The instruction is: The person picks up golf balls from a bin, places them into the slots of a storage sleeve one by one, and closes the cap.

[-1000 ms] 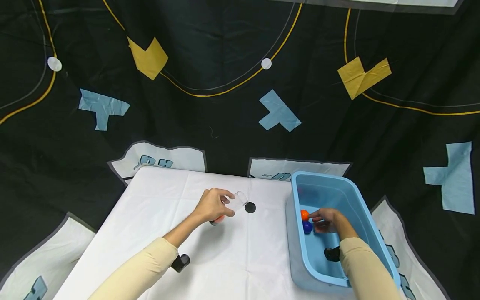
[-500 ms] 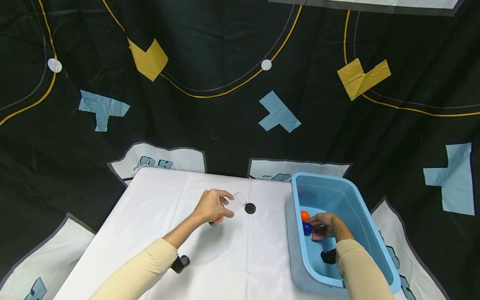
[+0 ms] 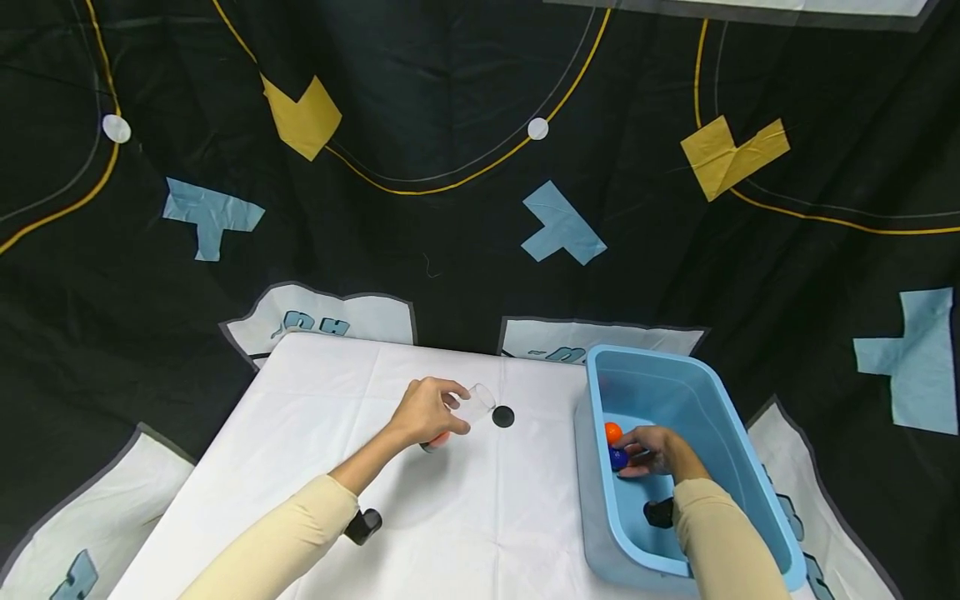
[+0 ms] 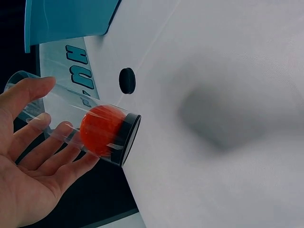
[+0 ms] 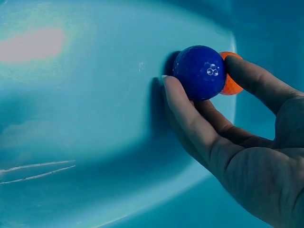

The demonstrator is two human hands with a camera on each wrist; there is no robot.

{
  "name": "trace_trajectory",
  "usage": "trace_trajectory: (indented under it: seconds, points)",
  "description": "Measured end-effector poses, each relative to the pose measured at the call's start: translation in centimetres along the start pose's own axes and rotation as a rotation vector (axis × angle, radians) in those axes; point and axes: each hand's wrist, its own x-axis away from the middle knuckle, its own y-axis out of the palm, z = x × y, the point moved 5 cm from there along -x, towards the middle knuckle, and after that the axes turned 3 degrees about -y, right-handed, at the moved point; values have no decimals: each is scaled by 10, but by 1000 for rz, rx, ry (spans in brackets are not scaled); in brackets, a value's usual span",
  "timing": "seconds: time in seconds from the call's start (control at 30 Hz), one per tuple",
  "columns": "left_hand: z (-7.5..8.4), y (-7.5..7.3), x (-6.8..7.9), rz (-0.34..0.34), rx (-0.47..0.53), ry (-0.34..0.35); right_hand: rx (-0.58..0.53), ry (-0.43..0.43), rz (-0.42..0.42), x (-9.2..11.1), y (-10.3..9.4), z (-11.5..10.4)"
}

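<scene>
My left hand (image 3: 431,410) holds a clear plastic tube (image 4: 66,102) above the white table, tilted, its thumb and fingers around the wall. An orange ball (image 4: 100,129) sits inside the tube against the black cap (image 4: 131,140) at one end; the other end is uncovered. Inside the blue bin, my right hand (image 3: 658,450) has thumb and fingers on opposite sides of a dark blue ball (image 5: 199,72), pinching it. Another orange ball (image 5: 231,85) lies just behind the blue one, partly hidden by it and the thumb.
A loose round black cap (image 3: 503,417) lies on the white table (image 3: 450,533) near the tube's uncovered end. The light blue bin (image 3: 596,508) stands at the table's right side, its tall walls around my right hand. A black curtain (image 3: 450,242) hangs behind.
My right hand has shifted from beside the orange ball toward me, onto the blue ball, and its fingers have come in around it. My left hand and the tube stay almost still.
</scene>
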Motion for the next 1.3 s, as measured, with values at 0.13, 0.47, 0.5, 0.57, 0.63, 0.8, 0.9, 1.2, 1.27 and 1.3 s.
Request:
trace_trajectory:
  seconds: [0.13, 0.47, 0.5, 0.57, 0.63, 0.8, 0.9, 1.2, 1.27, 1.3]
  points:
    - [1, 2, -1, -8, 5, 1, -35, 1, -6, 1, -2, 1]
    - [0, 2, -1, -8, 3, 3, -14, 8, -42, 4, -7, 1]
    - [0, 3, -1, -7, 4, 2, -10, 4, -50, 5, -7, 0]
    - [0, 3, -1, -8, 5, -1, -3, -6, -61, 6, -8, -2]
    - [0, 4, 0, -9, 5, -5, 5, -19, -66, 9, -9, -5]
    - [0, 5, -1, -10, 1, -2, 55, -62, -81, 22, -13, -18]
    - [1, 5, -1, -13, -4, 3, 90, -86, -98, 31, -14, -29]
    - [1, 6, -2, -13, -12, 0, 171, -147, -191, 58, -16, -66]
    - [2, 6, -2, -15, -10, 4, 181, -161, -219, 64, -16, -74]
    - [2, 7, -2, -16, -9, 6, 189, -171, -231, 67, -16, -78]
